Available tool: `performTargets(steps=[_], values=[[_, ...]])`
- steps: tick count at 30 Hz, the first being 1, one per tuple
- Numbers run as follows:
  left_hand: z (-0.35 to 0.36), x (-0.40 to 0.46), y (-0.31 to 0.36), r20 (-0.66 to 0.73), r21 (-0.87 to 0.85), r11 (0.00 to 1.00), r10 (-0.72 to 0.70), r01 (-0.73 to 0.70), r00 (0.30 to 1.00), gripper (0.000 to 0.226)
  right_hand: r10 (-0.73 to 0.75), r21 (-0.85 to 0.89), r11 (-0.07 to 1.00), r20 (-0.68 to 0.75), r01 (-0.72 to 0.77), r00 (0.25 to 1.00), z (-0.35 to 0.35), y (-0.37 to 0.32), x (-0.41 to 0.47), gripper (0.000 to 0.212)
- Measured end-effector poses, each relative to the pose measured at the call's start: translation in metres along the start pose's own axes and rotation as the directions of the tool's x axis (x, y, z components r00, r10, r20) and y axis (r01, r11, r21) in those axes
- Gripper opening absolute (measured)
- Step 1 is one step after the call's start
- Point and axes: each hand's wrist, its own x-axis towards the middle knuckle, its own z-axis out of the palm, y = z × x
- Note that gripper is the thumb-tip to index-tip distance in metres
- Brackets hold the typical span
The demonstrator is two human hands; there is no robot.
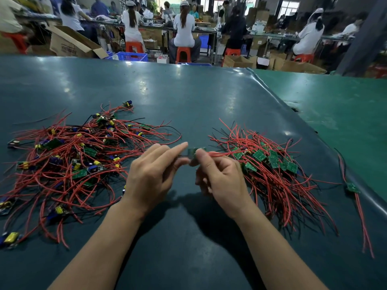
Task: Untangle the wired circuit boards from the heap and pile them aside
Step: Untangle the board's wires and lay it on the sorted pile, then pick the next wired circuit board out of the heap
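Observation:
A tangled heap (71, 158) of small green circuit boards with red and black wires lies on the left of the dark mat. A tidier pile (270, 162) of the same boards lies on the right, their wires fanned toward me. Between them, above the mat, my left hand (152, 174) and my right hand (219, 181) both hold one small green board (193, 152) by fingertips. Its red wires (224, 153) trail right toward the pile. My right thumb and fingers pinch the board's right end; my left fingers hold its left end.
A single wired board (352, 187) lies apart at the right, on the dark mat's edge (293, 114), where a lighter green surface (345, 114) begins. Beyond the table's far edge, several people sit at workbenches among cardboard boxes (71, 43) and blue crates (132, 56).

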Motion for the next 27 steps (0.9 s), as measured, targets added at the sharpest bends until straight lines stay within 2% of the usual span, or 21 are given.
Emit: performTargets(steps=[4, 9, 12, 14, 18, 22, 24, 27], values=[[-0.010, -0.002, -0.014, -0.084, 0.163, 0.986, -0.013, 0.027, 0.996, 0.023, -0.009, 0.047, 0.999, -0.208, 0.019, 0.978, -0.007, -0.001, 0.002, 0.036], [-0.009, -0.003, -0.019, -0.215, 0.259, 0.937, -0.180, 0.234, 0.960, 0.021, -0.045, 0.120, 0.988, -0.403, 0.102, 0.914, -0.004, -0.004, 0.001, 0.040], [-0.008, -0.003, -0.024, -0.247, 0.249, 0.901, -0.296, 0.356, 0.923, 0.018, 0.042, 0.292, 0.944, -0.572, 0.156, 0.819, -0.010, -0.006, 0.005, 0.040], [-0.009, -0.004, -0.025, -0.255, 0.284, 0.858, -0.362, 0.427, 0.897, 0.017, 0.156, 0.393, 0.909, -0.635, 0.143, 0.756, -0.017, -0.006, 0.009, 0.035], [-0.008, -0.004, -0.025, -0.299, 0.429, 0.691, -0.499, 0.582, 0.813, 0.015, 0.404, 0.556, 0.828, -0.505, -0.071, 0.762, -0.020, -0.002, 0.011, 0.031], [-0.017, -0.005, -0.034, -0.310, 0.529, 0.447, -0.690, 0.721, 0.655, 0.038, 0.395, 0.539, 0.834, -0.431, -0.120, 0.811, -0.015, -0.001, 0.009, 0.033], [-0.021, -0.008, -0.038, -0.281, 0.588, 0.345, -0.760, 0.731, 0.585, 0.042, 0.375, 0.497, 0.856, -0.405, -0.143, 0.834, -0.014, -0.001, 0.009, 0.037], [-0.023, -0.011, -0.042, -0.243, 0.674, 0.289, -0.782, 0.680, 0.573, 0.037, 0.367, 0.428, 0.882, -0.365, -0.196, 0.855, -0.013, 0.001, 0.011, 0.038]])
